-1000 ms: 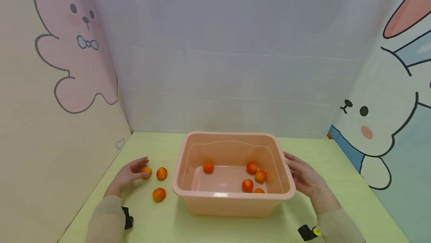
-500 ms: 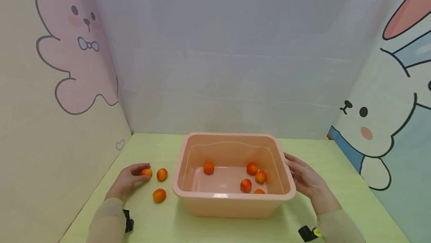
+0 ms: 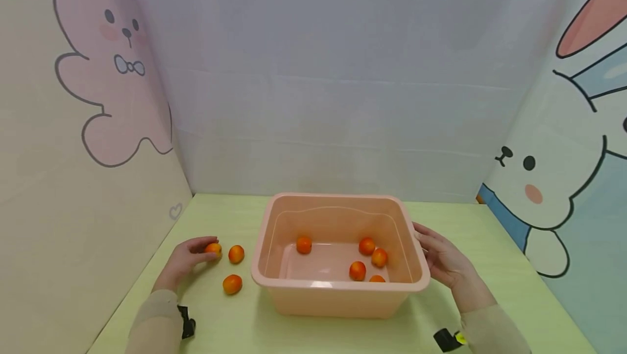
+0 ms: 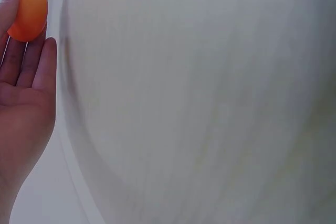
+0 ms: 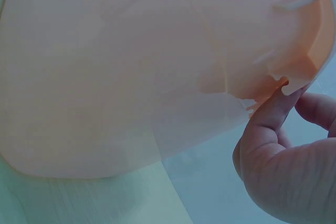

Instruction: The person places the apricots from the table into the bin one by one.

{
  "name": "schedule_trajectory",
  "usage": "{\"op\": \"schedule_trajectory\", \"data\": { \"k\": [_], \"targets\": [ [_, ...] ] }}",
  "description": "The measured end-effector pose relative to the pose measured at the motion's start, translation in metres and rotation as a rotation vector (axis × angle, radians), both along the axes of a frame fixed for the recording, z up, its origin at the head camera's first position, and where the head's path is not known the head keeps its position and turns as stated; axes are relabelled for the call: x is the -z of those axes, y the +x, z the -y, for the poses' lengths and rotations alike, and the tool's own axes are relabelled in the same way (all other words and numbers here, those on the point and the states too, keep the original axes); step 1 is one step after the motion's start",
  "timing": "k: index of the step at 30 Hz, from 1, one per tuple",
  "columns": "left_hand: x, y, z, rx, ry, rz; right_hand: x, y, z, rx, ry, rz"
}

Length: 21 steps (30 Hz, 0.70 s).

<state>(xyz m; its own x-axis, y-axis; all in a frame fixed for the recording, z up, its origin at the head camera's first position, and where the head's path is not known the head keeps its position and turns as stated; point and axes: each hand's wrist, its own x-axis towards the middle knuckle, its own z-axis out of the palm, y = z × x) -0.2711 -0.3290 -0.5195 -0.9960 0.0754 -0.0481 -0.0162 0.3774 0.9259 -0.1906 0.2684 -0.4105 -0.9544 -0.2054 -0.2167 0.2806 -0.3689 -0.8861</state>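
Observation:
My left hand [image 3: 183, 261] pinches a small round orange fruit [image 3: 213, 250] between thumb and fingers at the left of the table. In the left wrist view the same fruit [image 4: 32, 13] shows a dark stem spot on top, with the thumb on one side and fingers behind. Two similar fruits, one beside it [image 3: 236, 254] and one nearer the front [image 3: 232, 284], lie on the table. My right hand [image 3: 443, 253] holds the right rim of a pink plastic basin [image 3: 338, 299]. In the right wrist view, the fingers [image 5: 270, 114] hook under that rim.
Several more orange fruits, such as one at the left [image 3: 303, 244] and one at the front [image 3: 357, 271], lie inside the basin. The pale green table [image 3: 220, 332] is bounded by a white back sheet [image 3: 318, 98] and printed cartoon side panels.
My left hand has lowered slightly and its fingers have settled on the fruit. One fruit in the basin has rolled slightly left. The right hand stays at the rim.

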Motion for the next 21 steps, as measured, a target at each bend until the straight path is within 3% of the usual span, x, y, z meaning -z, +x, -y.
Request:
{"op": "schedule_trajectory", "data": {
  "k": [9, 15, 21],
  "targets": [
    [-0.021, -0.006, -0.009, 0.019, -0.032, -0.081, 0.0, 0.0, -0.001, 0.006, 0.004, -0.003],
    [-0.045, -0.012, -0.021, 0.037, -0.028, -0.129, -0.001, 0.001, 0.0, 0.005, 0.002, -0.005],
    [-0.07, -0.019, -0.036, 0.088, 0.04, -0.194, -0.002, 0.001, 0.0, 0.005, -0.019, 0.007]
  ]
}}
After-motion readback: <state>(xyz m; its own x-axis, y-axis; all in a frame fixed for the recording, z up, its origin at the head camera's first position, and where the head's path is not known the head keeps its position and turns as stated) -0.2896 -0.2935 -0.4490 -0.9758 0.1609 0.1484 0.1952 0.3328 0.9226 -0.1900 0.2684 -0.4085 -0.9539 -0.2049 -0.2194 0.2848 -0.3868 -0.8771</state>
